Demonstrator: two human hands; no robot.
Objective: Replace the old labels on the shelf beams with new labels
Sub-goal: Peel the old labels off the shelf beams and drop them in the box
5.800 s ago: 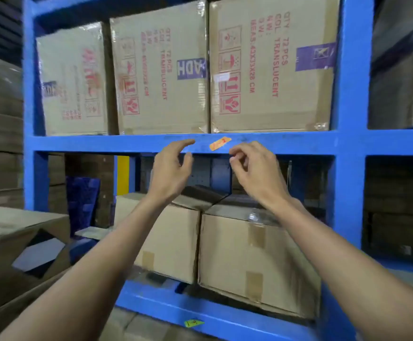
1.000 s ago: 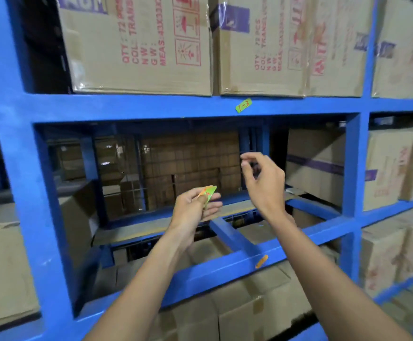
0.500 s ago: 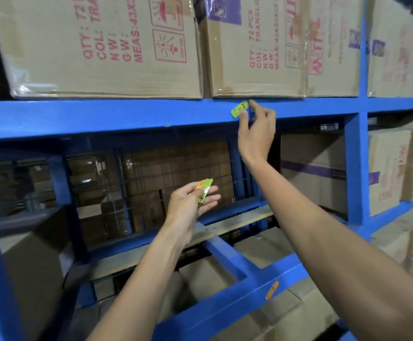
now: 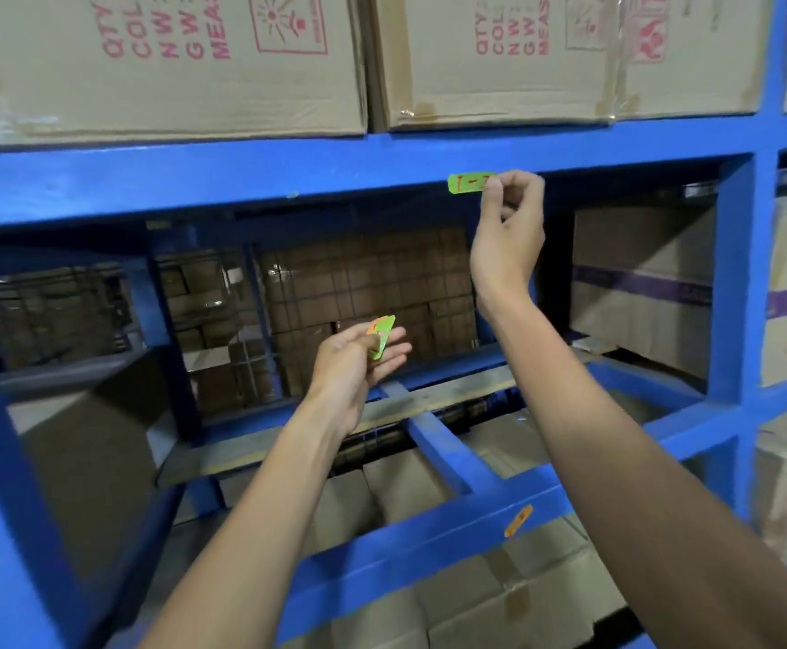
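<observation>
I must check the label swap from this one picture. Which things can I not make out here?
- Green label, head view: writing too small; right hand covers its right end.
- Labels in left hand: fingers hide most of them, so their count is unclear.
- Orange label: writing blurred.
- Boxes: top edge cuts their print.

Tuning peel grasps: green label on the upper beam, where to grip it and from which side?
Pinch the green label at its right end, coming from the right and below, as the right hand does: it lies flat along the upper beam, so only an end edge likely lifts.
</observation>
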